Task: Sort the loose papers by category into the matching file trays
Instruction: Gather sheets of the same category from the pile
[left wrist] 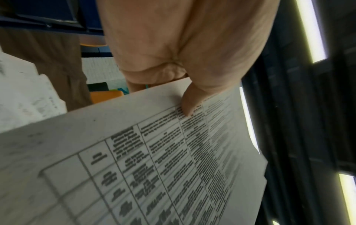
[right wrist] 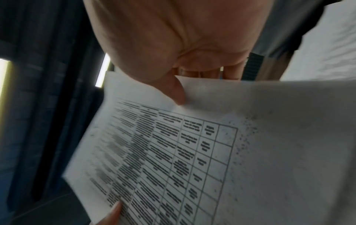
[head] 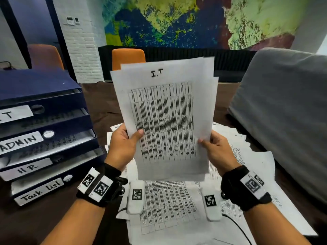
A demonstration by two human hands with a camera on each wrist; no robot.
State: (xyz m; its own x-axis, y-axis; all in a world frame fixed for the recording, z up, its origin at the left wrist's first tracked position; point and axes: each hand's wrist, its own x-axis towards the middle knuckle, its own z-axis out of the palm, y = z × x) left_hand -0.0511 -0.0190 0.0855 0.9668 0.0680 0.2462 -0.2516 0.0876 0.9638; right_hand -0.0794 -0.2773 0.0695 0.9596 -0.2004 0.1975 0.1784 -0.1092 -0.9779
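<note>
Papers [head: 164,110] headed "I.T" stand upright above the tabletop [head: 99,106], lifted clear of the loose sheets [head: 169,206] spread along its near edge; left hand [head: 122,145] pinches their lower left side, right hand [head: 218,150] their lower right; labelled file trays [head: 46,138] sit at the left edge

Orange chair [head: 128,58] behind brown table [head: 99,106]; grey cushion [head: 283,112] at right; map mural [head: 177,22] on wall.
</note>
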